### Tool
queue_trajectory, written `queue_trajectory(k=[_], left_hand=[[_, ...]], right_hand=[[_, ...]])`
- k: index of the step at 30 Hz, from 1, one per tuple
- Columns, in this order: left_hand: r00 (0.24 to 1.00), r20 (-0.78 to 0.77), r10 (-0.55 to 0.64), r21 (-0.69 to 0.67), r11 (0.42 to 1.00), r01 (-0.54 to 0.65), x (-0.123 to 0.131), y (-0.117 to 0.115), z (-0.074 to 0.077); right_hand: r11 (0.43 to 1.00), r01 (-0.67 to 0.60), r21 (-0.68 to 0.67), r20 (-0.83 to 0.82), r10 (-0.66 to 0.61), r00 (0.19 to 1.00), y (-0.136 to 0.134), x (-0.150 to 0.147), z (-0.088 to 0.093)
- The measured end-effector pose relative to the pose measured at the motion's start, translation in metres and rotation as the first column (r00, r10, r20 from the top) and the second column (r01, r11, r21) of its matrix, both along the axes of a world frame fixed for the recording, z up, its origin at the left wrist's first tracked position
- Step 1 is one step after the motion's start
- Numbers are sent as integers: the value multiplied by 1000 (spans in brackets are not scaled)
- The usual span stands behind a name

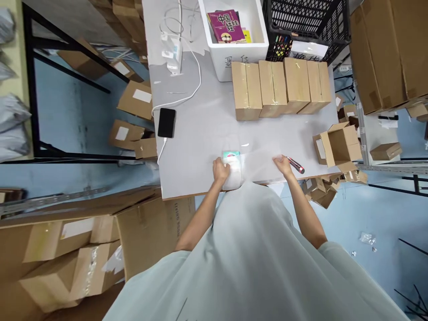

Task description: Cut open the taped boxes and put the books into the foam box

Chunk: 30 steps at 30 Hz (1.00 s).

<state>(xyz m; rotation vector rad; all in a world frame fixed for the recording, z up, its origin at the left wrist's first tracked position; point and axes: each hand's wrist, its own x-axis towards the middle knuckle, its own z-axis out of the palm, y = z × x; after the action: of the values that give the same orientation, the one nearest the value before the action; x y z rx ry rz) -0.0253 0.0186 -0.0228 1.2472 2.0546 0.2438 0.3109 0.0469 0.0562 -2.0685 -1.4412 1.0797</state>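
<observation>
My left hand [220, 170] is closed on the left edge of a small package [232, 170] at the table's front edge. Whitish, see-through wrapping covers most of the package, and a green printed end shows at its far side. From there a thin translucent wrap [259, 165] stretches to the right. My right hand [283, 166] pinches its far end, fingertips together. A red and black utility knife [296, 165] is right beside this hand; whether it lies on the table or touches the hand, I cannot tell.
Several taped cartons [272, 89] stand in a row on the table [200, 147]. Behind them are a white bin [219, 58] with books and a black crate [304, 22]. A black phone-like device [166, 122], a power strip [174, 55] and an open carton [341, 145] flank the work area.
</observation>
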Motion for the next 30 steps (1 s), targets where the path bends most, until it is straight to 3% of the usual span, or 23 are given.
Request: queue_trajectory(k=[3,7,11,15,18,22,26,30], left_hand=[[997,-52,-58,85,994,62,24,-2,7],[984,-130,-122,-25,992,120,61,3,13],[975,-196,-103,-64,994,92,74,11,11],[986,-145,-80,-30,997,76,63,11,6],[995,-85,-53,2,999,53,51,9,4],[999,10,-33,48,998,32,31,7,3],[982,184,46,47,997,-56,-3,3,3],[919,337,207,11,975,-223,-36,-7,5]], right_hand=[[999,23,-32,-1,-23,1000,6,7,-12],[998,9,-64,-15,-10,1000,6,4,-19],[994,83,-71,-77,-88,993,4,0,-14],[966,227,126,-57,-221,974,3,2,9],[956,195,219,-131,-169,977,6,-10,35],[1000,10,19,-463,0,886,14,-52,62],[990,-95,-101,-675,2,738,18,-93,83],[972,-172,-162,-763,-13,647,17,-114,104]])
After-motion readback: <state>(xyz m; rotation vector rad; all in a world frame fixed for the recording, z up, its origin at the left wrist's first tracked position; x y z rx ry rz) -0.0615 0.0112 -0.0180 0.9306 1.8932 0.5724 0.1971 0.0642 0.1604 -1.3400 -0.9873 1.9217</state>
